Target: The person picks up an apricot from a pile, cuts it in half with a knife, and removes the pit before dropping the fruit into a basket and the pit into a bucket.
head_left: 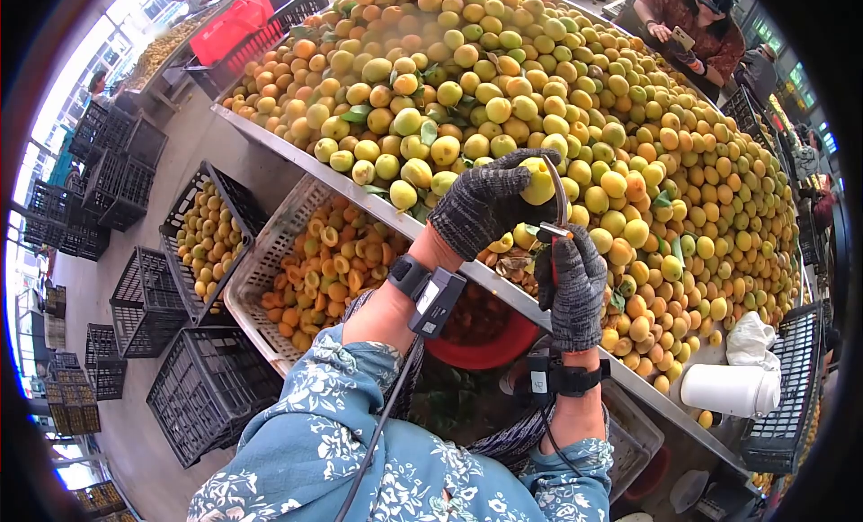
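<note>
My left hand (481, 205), in a dark grey knitted glove, is closed around a yellow-green apricot (538, 184). My right hand (577, 288), gloved the same way, grips a small knife with a curved blade (561, 196). The blade points up and lies along the right side of the apricot. Both hands are over the near edge of a metal table heaped with whole apricots (485, 108). Just below the left forearm, a white plastic crate (241, 284) holds halved orange apricots (328, 261).
Under the table edge stands a red basin (485, 349). Black crates (211, 392) are stacked on the left, one filled with apricots (209, 239). A white jar (730, 390) lies at the right edge. Across the pile, a person (697, 32) holds a phone.
</note>
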{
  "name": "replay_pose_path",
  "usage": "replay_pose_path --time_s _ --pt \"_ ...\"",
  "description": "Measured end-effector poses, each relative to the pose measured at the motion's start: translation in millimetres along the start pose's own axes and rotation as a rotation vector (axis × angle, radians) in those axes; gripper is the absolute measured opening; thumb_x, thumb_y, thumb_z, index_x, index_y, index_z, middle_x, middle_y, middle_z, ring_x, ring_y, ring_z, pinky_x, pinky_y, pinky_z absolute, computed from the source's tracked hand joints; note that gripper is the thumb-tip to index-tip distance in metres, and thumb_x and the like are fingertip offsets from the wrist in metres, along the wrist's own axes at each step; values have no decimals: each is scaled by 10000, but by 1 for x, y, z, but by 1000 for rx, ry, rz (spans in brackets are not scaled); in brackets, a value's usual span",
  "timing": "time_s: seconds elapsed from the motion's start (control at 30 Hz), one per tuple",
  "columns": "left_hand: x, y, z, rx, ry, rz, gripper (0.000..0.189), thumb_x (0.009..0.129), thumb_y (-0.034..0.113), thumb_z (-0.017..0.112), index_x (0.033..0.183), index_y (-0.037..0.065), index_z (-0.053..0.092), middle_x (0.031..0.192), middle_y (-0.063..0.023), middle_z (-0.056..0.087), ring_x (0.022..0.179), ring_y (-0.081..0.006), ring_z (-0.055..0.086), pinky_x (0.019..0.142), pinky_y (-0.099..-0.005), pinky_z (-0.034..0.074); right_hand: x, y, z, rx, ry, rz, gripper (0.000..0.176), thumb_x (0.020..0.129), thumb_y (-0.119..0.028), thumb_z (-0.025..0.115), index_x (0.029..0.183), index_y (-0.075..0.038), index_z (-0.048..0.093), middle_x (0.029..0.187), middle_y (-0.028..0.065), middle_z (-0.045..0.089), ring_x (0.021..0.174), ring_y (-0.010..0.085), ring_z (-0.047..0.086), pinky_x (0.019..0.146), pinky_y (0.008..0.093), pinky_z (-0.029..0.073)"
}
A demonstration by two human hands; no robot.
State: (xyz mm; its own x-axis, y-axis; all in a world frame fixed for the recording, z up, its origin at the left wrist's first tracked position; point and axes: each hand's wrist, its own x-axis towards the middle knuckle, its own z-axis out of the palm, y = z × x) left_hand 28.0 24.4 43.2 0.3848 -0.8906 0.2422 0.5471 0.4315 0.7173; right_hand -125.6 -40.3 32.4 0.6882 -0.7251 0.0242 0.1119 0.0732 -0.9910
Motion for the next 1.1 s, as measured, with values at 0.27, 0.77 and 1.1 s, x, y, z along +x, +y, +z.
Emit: replay_pose_path --time_s 0.27,0.77,1.1 --pt "2 -14 -11 -147 -36 -123 493 882 248 643 1277 -5 494 1084 -93 608 976 -187 619 887 -336 506 -5 3 5 -33 32 5 258 960 -307 538 948 -60 611 544 -41 465 374 33 360 340 191 247" --pt "6 -49 -27 664 104 324 263 935 163 558 1169 42 559 1135 -139 605 1043 -265 600 918 -371 492 -8 15 13 197 103 115 208 953 -286 565 961 -87 627 661 -62 528 500 22 435 425 168 330" --pt "9 -68 -25 28 177 -175 373 1008 302 445 1241 21 518 1139 -78 594 1051 -149 567 944 -287 457 -1 18 8 195 98 117 154 942 -219 579 946 -70 616 730 -59 560 562 9 450 482 160 362"
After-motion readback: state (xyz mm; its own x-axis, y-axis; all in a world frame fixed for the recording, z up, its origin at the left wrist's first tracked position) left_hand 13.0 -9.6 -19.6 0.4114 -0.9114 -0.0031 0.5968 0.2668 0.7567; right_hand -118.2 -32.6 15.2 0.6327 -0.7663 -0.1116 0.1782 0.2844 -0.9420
